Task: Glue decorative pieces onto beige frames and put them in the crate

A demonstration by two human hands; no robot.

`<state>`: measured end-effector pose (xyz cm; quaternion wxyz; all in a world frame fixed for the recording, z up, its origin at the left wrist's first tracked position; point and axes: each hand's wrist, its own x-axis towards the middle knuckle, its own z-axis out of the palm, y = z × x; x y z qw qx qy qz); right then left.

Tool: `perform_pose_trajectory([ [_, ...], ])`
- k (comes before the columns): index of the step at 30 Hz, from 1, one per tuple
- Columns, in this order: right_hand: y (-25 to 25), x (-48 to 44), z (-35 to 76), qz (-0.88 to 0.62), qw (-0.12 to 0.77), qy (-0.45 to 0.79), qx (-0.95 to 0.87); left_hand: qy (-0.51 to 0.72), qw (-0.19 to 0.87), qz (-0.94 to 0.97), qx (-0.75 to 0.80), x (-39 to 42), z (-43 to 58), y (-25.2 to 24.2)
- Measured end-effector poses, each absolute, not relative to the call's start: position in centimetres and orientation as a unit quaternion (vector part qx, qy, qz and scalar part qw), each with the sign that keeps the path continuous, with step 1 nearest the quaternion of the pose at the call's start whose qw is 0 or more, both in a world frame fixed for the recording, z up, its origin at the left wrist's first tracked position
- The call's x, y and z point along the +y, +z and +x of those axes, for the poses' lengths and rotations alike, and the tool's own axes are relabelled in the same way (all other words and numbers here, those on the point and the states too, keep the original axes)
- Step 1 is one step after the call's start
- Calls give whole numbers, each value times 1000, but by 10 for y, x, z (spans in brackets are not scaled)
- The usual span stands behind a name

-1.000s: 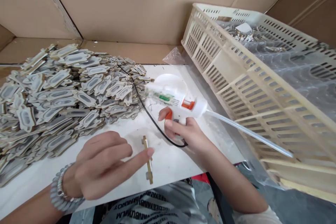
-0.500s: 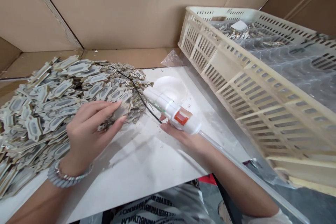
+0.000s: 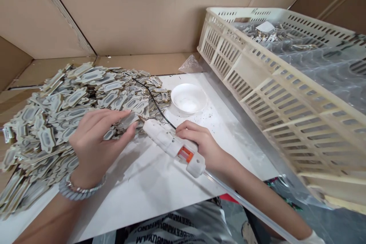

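Between thumb and fingers, my left hand (image 3: pixel 98 137) pinches a small flat grey plate (image 3: pixel 128 121) by its edges. My right hand (image 3: pixel 201 143) is wrapped round the handle of a white glue gun (image 3: pixel 168 141) with an orange part in its body. The gun lies tilted, its nozzle pointing up and left, right at the plate's near edge; whether they touch I cannot tell. A long clear glue stick (image 3: pixel 243 202) runs out of the gun's back along my right forearm. Behind my left hand spreads a big heap of similar frame-shaped plates (image 3: pixel 74 112).
A white bowl (image 3: pixel 189 99) stands behind the gun, with dark specks around it on the white tabletop (image 3: pixel 160 183). The gun's black cord (image 3: pixel 156 101) crosses toward the heap. At right sits a cream plastic crate (image 3: pixel 257 80) with clear dividers and metal pieces. Cardboard walls (image 3: pixel 143 11) enclose the back.
The glue gun has swung left and down, bringing its nozzle to the plate and uncovering the bowl. My left hand keeps its pinch with little movement. The whole view has shifted slightly.
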<state>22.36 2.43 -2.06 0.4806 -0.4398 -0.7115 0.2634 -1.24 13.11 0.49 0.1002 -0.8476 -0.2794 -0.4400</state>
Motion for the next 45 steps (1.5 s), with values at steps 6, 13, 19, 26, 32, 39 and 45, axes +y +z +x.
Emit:
perform_pose_trajectory([
  [6,-21,25,223,-443,472,271,-712,-442,95,-848,-277,130,-12,5],
  [13,-21,24,224,-456,468,271,-707,-441,94,-851,-269,130,-11,6],
  [19,-21,25,223,-465,463,275,-703,-446,90,-853,-255,130,-11,7],
  [26,-20,24,223,-469,462,280,-699,-457,91,-852,-241,131,-13,7],
  [32,-19,24,223,-475,456,283,-698,-453,95,-855,-233,132,-13,7],
  [39,-20,24,222,-479,453,282,-697,-453,96,-855,-233,132,-13,7],
  [45,-19,25,223,-481,452,282,-696,-460,88,-846,-253,131,-12,8],
])
